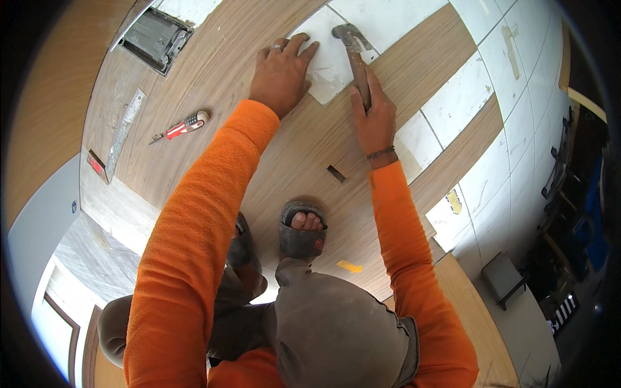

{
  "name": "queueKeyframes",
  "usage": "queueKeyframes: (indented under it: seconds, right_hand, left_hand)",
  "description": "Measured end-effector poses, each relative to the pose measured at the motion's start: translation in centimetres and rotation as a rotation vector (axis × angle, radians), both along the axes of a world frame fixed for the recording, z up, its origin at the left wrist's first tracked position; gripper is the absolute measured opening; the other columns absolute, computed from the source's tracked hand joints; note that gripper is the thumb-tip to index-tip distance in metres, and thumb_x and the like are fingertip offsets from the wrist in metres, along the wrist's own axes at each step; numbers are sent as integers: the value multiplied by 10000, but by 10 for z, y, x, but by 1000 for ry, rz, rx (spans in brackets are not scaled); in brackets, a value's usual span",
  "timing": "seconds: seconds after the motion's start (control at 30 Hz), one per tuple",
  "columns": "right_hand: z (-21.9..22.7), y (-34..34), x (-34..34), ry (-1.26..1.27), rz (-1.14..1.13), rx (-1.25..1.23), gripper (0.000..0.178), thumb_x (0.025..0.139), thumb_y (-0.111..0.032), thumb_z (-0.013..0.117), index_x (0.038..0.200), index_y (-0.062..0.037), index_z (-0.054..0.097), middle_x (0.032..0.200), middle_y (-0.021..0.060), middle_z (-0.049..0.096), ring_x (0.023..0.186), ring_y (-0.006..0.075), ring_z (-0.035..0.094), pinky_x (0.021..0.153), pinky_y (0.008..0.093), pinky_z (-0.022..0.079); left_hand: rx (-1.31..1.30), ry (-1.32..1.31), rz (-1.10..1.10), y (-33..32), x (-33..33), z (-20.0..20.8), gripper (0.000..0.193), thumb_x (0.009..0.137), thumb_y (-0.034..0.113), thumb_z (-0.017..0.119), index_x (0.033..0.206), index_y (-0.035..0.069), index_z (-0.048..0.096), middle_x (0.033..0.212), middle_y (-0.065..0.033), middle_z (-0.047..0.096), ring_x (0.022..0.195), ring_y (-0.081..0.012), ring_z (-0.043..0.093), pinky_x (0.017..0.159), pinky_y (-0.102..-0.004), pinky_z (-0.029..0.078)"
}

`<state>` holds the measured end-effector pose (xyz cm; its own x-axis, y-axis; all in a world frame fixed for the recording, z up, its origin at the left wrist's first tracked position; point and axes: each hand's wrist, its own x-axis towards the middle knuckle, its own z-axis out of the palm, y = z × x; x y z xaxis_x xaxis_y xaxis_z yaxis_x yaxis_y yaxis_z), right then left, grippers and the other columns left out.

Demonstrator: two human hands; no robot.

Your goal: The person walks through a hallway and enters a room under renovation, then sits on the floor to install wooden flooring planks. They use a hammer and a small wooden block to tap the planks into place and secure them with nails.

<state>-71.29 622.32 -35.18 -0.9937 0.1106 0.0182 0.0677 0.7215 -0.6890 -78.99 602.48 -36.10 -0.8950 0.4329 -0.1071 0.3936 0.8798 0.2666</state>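
My right hand (375, 119) is closed around the handle of a hammer (357, 64). The hammer's metal head is at the far end, over a bare white tile area (330, 74) between wood-look floor planks (304, 155). To the left of it, my left hand (281, 74) rests on the planks with fingers spread, the fingertips reaching the plank edge beside the white tile. A ring shows on one finger. Nothing is visible in this hand, though its palm side is hidden.
A red-handled cutting tool (182, 126) and a metal ruler (126, 132) lie at left, below an open floor box (156, 40). A small dark block (336, 173) sits ahead of my sandal (304, 229). White tiles (517, 77) extend right, toward dark clutter (569, 213).
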Motion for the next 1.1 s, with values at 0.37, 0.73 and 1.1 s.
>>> queueKeyframes:
  seconds: [0.37,0.73,1.1]
  right_hand:
    - [-10,0,44,-154,-409,-651,353,1006,-235,675,1245,-4,557,803,23,620,675,91,598,561,269,522]
    - [-22,-7,50,-146,-507,-667,339,975,-198,712,1187,15,556,864,63,658,665,109,624,538,264,538]
    - [-17,-19,82,-294,-248,-526,484,927,-256,749,1217,83,559,865,173,695,696,254,686,609,358,554]
  left_hand:
    - [55,19,63,10,-18,2,549,875,279,777,1390,188,609,1376,-46,597,1211,-300,614,1001,-465,508]
    - [27,70,-22,47,-86,-3,199,960,190,551,917,66,700,1023,-184,707,910,-368,720,774,-455,596]
    - [-5,78,-179,25,-96,-18,204,946,59,471,923,2,667,977,-247,700,900,-429,707,828,-488,575]
